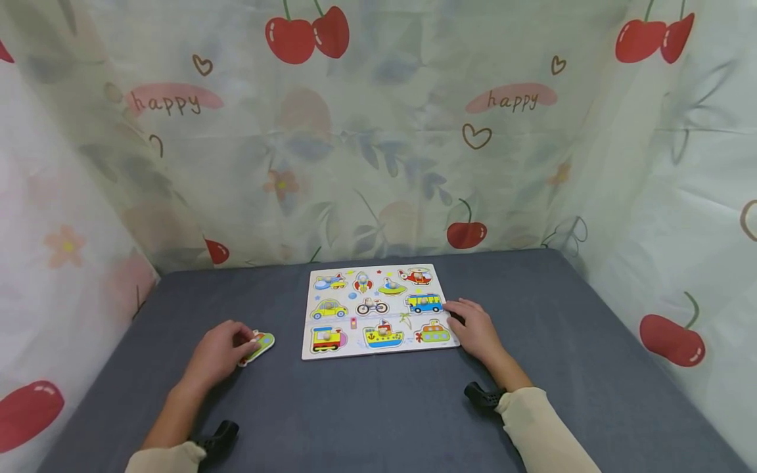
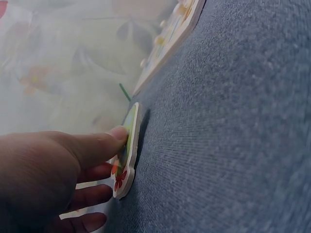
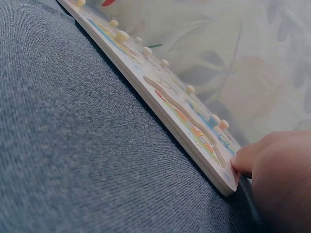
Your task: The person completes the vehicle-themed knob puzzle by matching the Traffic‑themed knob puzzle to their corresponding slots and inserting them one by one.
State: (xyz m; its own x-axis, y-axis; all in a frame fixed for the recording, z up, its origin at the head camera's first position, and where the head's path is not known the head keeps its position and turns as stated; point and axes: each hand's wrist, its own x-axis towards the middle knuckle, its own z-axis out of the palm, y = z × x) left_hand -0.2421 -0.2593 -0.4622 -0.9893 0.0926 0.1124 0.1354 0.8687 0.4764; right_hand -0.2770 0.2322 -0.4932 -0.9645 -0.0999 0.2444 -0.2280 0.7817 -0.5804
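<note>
My left hand [image 1: 217,351] pinches a submarine puzzle piece [image 1: 264,343], a flat wooden shape printed green, yellow and red. In the left wrist view the piece [image 2: 131,150] stands tilted close over the cloth, its knob hidden by the fingers. To the right lies a white knobbed puzzle board [image 1: 355,348] with vehicle pictures. My right hand [image 1: 476,332] rests at its right edge, fingertips touching near the bus piece [image 1: 424,303]. At the board's lower right, the submarine recess [image 3: 182,119] has no knobbed piece in it and shows a printed picture.
Dark grey cloth covers the table [image 1: 367,414]. Other knobbed pieces sit in the board, among them a ship [image 1: 383,336] and a train [image 1: 327,339]. A patterned curtain [image 1: 367,151] hangs behind and at both sides. Each wrist wears a black device [image 1: 481,396].
</note>
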